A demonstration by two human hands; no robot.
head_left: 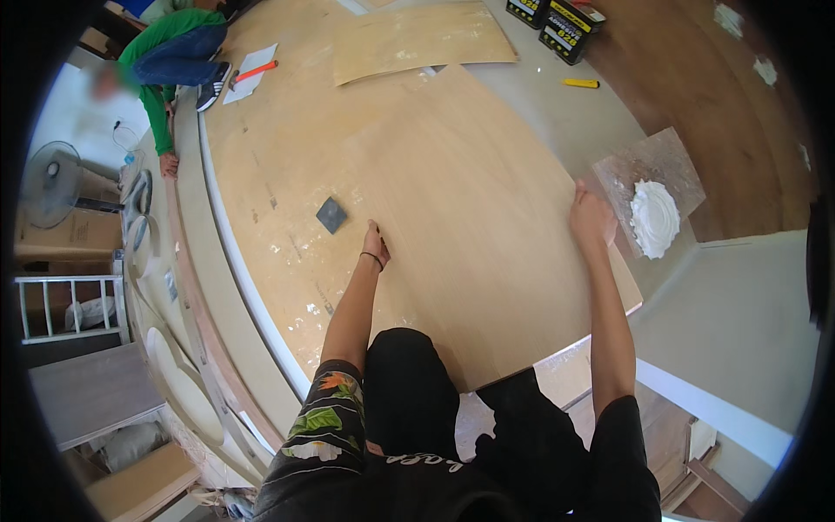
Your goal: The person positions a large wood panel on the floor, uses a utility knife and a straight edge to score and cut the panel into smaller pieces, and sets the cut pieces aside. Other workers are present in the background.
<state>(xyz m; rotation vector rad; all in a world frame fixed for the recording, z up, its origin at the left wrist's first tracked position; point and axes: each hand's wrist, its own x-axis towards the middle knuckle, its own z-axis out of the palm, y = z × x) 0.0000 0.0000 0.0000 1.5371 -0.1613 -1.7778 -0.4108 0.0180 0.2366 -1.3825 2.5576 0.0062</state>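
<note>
A large thin plywood sheet (491, 209) lies slanted in front of me, its near edge by my knees. My left hand (377, 243) is closed on its left edge, part of the fingers hidden. On the opposite edge, my right hand (593, 216) grips the same sheet with bent fingers. Beside my left hand, a small dark grey square block (331, 215) rests on the wide, glue-spotted wooden panel (261, 165). Just right of my right hand is a smeared board (674, 161) bearing a mound of white paste (654, 219).
Another plywood piece (426, 42) lies at the far side. Black cans (570, 33) and a yellow utility knife (581, 83) are far right. Far left, an orange hammer (257, 71) sits on paper near a crouching person in green (174, 43). A fan (54, 174) stands left.
</note>
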